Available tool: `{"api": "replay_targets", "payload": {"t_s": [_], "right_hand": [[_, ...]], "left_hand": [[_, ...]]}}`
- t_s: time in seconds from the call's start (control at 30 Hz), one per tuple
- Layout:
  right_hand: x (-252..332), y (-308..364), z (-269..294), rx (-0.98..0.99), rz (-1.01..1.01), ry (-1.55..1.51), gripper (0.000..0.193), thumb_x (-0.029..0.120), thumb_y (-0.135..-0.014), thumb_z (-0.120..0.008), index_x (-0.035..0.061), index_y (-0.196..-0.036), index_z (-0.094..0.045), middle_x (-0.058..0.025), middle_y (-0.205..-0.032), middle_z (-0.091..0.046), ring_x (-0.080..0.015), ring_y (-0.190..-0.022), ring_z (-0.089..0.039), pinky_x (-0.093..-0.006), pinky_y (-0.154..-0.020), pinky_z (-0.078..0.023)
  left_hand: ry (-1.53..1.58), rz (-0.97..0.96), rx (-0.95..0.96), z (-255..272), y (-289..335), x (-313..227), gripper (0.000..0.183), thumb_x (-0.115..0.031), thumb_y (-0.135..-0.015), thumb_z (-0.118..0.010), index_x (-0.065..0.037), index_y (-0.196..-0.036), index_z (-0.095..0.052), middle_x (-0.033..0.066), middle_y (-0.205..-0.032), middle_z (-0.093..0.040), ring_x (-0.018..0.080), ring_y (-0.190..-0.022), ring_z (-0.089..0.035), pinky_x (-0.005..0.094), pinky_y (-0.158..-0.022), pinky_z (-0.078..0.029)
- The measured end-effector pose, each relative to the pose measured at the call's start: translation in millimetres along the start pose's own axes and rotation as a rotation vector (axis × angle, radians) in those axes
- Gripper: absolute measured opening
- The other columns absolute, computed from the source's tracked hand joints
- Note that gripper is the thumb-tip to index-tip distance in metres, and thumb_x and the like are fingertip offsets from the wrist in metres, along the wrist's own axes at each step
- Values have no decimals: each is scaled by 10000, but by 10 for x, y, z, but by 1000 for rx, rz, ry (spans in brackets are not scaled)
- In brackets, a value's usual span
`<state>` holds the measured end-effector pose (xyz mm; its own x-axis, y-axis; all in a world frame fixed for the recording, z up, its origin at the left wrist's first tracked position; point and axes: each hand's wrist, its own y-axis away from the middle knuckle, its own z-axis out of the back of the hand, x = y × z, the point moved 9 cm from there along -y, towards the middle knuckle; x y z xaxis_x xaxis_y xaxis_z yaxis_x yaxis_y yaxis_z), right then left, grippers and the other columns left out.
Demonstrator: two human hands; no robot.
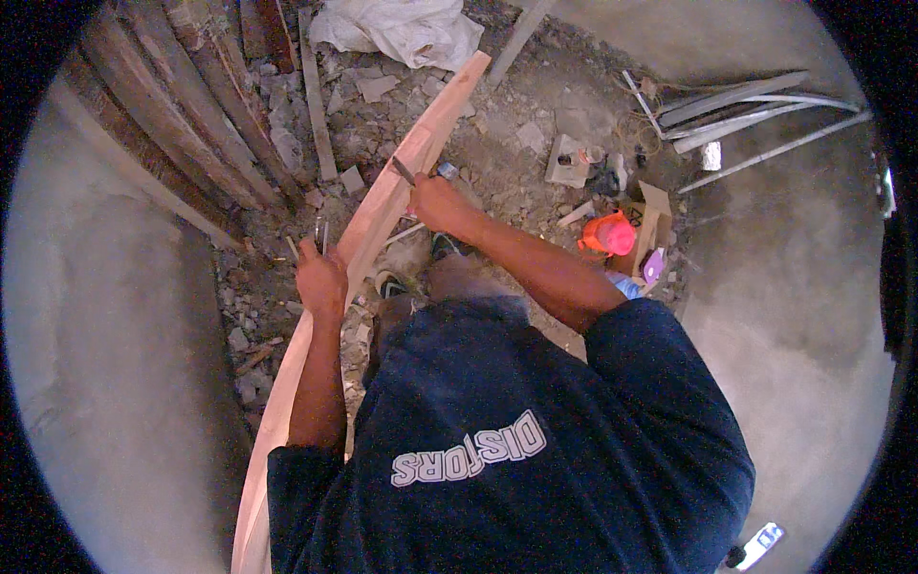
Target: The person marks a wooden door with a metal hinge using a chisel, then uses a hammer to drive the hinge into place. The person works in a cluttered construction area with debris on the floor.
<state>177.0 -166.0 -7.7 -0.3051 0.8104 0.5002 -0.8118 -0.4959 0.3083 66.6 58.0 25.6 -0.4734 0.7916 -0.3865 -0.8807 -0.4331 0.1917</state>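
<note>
A long pale wooden beam (382, 206) runs slantwise from the lower left to the upper middle, passing under both of my hands. My right hand (440, 206) is closed around a short, dark, flat tool (404, 171), whose end lies against the beam's upper face; its exact kind is unclear. Closer to me, my left hand (321, 279) is closed at the beam's left side. A slim shiny metal piece (321, 232) sticks up from its fingers, and a thin light stick (293, 248) shows beside them. My grip hides the rest of both.
Dark timbers (182, 105) lean at the far left, and a white sack (402, 31) lies at the back. Rubble covers the ground (507, 143). To the right are an orange container (595, 232), a cardboard box (654, 206) and metal strips (765, 110) by the wall.
</note>
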Motion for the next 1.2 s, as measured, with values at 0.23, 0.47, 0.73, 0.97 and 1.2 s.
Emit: {"api": "replay_targets", "payload": {"t_s": [0.23, 0.47, 0.73, 0.97, 1.2], "right_hand": [[-6, 127, 554, -17, 29, -161, 340, 302, -943, -565, -27, -1026, -581, -259, -852, -663, -425, -847, -671, -531, -743, -516], [-658, 142, 326, -327, -269, -259, 360, 330, -989, -490, -2, -1091, -587, -254, -843, -668, -451, -814, -653, -535, -714, -508], [-299, 14, 235, -17, -117, -131, 300, 282, -987, -485, 5, -1077, -556, -232, -813, -669, -421, -828, -674, -555, -739, -524], [-444, -17, 403, -164, 133, -401, 408, 430, -950, -582, 26, -900, -620, -123, -700, -629, -274, -557, -605, -424, -509, -460], [-719, 416, 361, -286, -368, -868, 356, 383, -856, -739, 46, -885, -629, -15, -651, -575, -118, -488, -514, -322, -466, -416]], "left_hand": [[3, -44, -33, -45, 45, 61, 332, -242, -884, -590, -9, -1093, -478, 296, -960, -628, 476, -816, -648, 575, -705, -506], [122, -31, -74, -17, -18, 36, 267, -258, -915, -562, -55, -1085, -527, 281, -869, -636, 495, -812, -631, 571, -687, -483], [74, -24, -95, 52, 19, 28, 276, -251, -919, -569, -54, -1109, -532, 277, -885, -642, 491, -804, -630, 577, -688, -476], [56, -32, -89, 18, 18, -10, 291, -263, -932, -551, -29, -1104, -549, 283, -879, -656, 480, -819, -639, 552, -692, -493], [307, -130, -273, 208, -36, -2, 339, -298, -941, -597, 0, -1102, -600, 230, -862, -672, 405, -758, -661, 465, -691, -511]]}}
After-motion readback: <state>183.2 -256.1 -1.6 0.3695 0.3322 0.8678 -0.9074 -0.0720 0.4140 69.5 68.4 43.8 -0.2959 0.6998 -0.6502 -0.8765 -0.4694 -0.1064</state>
